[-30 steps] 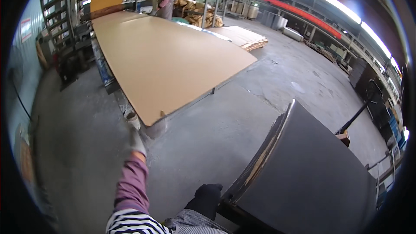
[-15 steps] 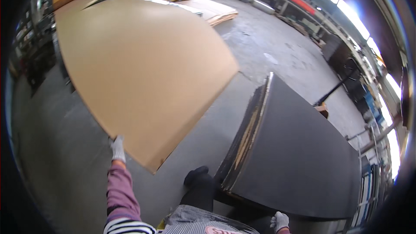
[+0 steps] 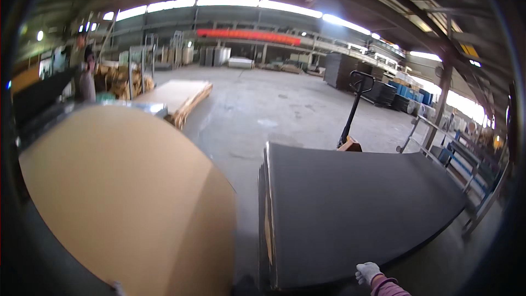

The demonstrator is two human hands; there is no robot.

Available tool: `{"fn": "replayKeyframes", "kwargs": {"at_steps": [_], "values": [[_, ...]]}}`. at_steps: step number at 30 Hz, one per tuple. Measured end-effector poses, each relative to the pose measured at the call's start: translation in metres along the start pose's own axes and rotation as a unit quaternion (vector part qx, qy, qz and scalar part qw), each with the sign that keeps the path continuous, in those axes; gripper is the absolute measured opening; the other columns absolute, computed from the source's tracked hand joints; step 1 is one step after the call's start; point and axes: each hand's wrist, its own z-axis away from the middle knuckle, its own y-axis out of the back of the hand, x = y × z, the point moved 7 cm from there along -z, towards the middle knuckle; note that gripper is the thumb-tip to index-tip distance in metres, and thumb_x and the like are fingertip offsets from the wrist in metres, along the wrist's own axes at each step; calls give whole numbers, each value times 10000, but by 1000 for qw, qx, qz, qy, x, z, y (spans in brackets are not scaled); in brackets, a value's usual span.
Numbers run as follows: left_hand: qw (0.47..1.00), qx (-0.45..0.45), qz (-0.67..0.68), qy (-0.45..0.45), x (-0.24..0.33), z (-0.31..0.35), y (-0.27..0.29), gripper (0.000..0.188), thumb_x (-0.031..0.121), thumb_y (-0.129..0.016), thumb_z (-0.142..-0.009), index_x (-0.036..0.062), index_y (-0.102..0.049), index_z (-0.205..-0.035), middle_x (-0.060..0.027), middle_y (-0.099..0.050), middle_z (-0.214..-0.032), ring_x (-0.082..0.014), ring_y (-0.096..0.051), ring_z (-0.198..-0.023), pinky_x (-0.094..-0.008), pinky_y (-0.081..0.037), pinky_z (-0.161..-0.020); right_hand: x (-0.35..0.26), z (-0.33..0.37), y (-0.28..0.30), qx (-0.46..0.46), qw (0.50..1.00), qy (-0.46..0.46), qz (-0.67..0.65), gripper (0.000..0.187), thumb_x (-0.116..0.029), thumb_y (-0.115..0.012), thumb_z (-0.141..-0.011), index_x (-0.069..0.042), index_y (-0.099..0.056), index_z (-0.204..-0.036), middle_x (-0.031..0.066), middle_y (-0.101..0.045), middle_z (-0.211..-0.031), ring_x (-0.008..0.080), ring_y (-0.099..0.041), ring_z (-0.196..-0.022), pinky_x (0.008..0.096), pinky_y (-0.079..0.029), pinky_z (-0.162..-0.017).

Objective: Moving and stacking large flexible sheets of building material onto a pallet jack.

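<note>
A large tan board [image 3: 126,197] fills the left half of the view, its near end raised toward me. Only a sliver of my white-gloved left hand [image 3: 116,286] shows at the bottom edge, on the board's near rim. To the right lies a stack of dark grey sheets [image 3: 356,208], with tan edges showing along its left side. My right hand [image 3: 367,272], in a white glove with a pink sleeve, sits at the stack's near edge with its fingers curled. Whether it grips the top sheet is unclear.
Another person [image 3: 85,79] stands at the far left beyond the tan board. A pallet jack handle [image 3: 355,107] rises behind the dark stack. A low pile of pale boards [image 3: 178,96] lies on the concrete floor [image 3: 285,109]. Metal racks [image 3: 438,142] line the right side.
The view has swung up from the floor to the hall. The tan board now sits closer on the left. My right hand has reached the dark stack's near edge.
</note>
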Motion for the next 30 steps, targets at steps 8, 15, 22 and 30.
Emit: {"fn": "replayKeyframes", "kwargs": {"at_steps": [8,15,22,30], "values": [[976,-126,-43,-170,192,68,-71,807,603,-533,-900,55,-379,-1473,-139,-441,-1462,-314,-441,-1305,-469,-349,-1098,-27,-2,-26,-75,989,65,-108,204,-206,-574,-926,-9,-615,-892,113,-644,-752,196,-620,-584,341,-541,-497],[798,-406,-4,-445,427,325,-346,340,222,-569,-897,13,-592,-1164,-127,-621,-1089,-298,-610,-995,-424,-492,-881,-102,47,58,-39,943,193,-270,153,-176,-559,-924,-53,-552,-833,40,-542,-645,137,-520,-513,307,-443,-440],[162,-708,-79,-683,135,801,-349,395,251,-531,-914,-12,-571,-1206,-249,-584,-1192,-374,-592,-1043,-477,-479,-875,-233,235,153,-166,638,560,-502,643,-398,-684,-894,-20,-458,-1363,99,-511,-1243,188,-546,-1056,360,-488,-850],[570,-775,-245,-116,106,581,-309,620,191,-603,-943,-10,-348,-1471,-137,-393,-1500,-206,-370,-1380,-332,-372,-1084,-35,93,203,207,845,201,-450,494,-376,-640,-920,38,-629,-1189,78,-658,-1089,181,-607,-987,324,-480,-830]]}}
